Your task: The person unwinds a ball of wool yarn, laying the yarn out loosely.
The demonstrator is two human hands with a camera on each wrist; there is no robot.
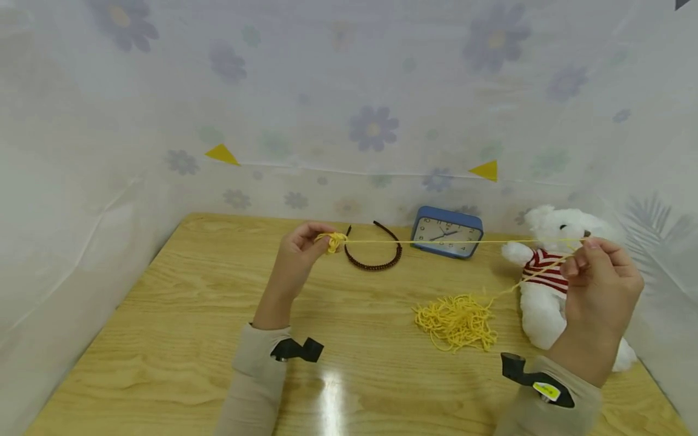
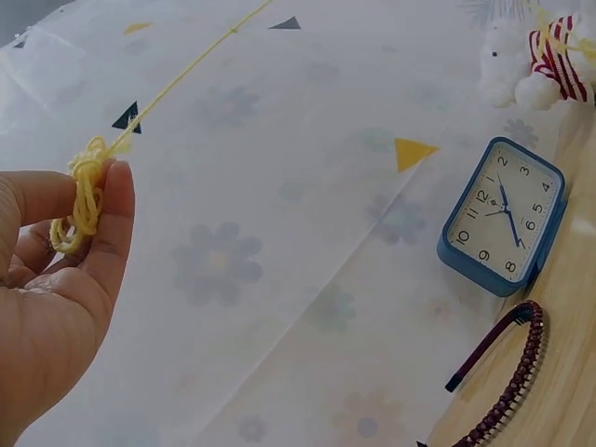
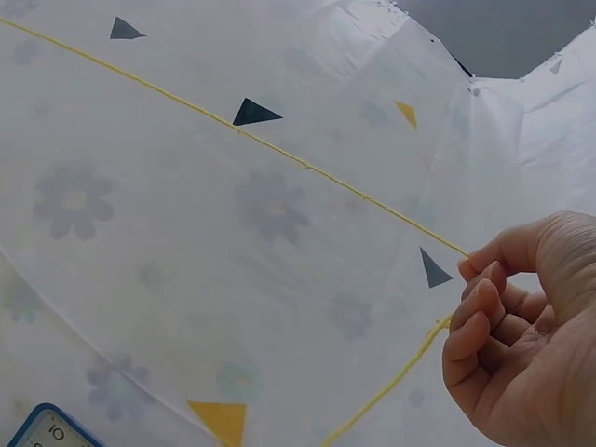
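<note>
My left hand (image 1: 297, 254) pinches a small wound bundle of yellow yarn (image 2: 86, 200) between thumb and fingers, above the table. From that bundle a taut yarn strand (image 3: 307, 166) runs across to my right hand (image 1: 602, 284), whose thumb and fingertips pinch it with the fingers curled. Below the right hand, more yarn slants down to a loose, tangled yellow yarn pile (image 1: 458, 324) on the table. In the head view the strand passes in front of a blue alarm clock (image 1: 447, 233) and a dark beaded headband (image 1: 373, 266).
A white teddy bear (image 1: 542, 309) in a red-striped shirt sits at the right of the wooden table (image 1: 191, 363), partly behind my right hand. Flower-printed white sheeting (image 1: 305, 91) encloses the back and sides, with yellow triangles (image 1: 485, 171) on it.
</note>
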